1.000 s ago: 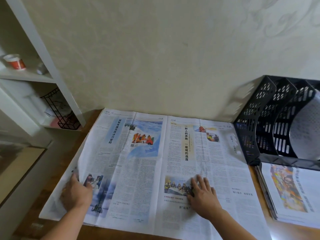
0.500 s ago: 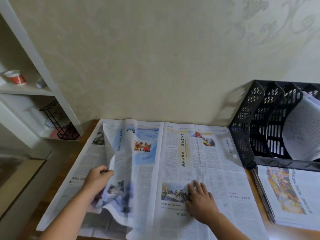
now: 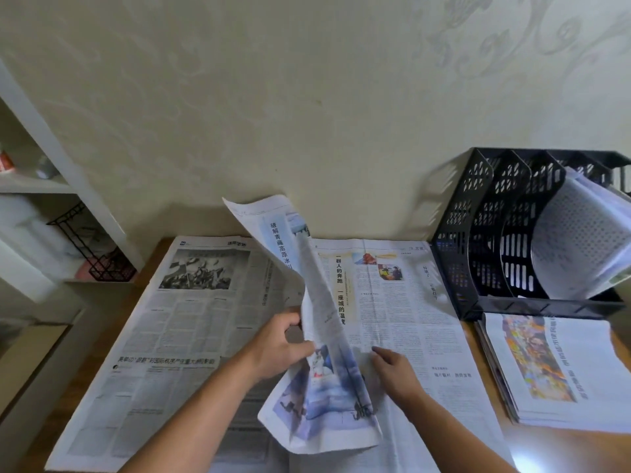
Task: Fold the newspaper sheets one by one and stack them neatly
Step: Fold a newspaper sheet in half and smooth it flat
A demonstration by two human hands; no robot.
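A top newspaper sheet (image 3: 317, 322) is half lifted off the table, its left half standing up along the centre fold. My left hand (image 3: 280, 343) grips that raised half near its middle. My right hand (image 3: 392, 370) lies with straight fingers on the sheet's right half (image 3: 409, 302), pressing it down beside the fold. Underneath, another open sheet (image 3: 177, 329) with a black-and-white photo lies flat on the left. A stack of folded newspapers (image 3: 553, 370) sits at the right on the wooden table (image 3: 580, 448).
A black slotted file rack (image 3: 505, 233) holding a curled white sheet stands at the back right against the wall. A white shelf unit (image 3: 41, 186) with a small black wire basket (image 3: 99, 254) stands to the left.
My left hand has carried the sheet's left half up and rightward to the centre fold, uncovering the sheet below. My right hand stayed pressing the right half.
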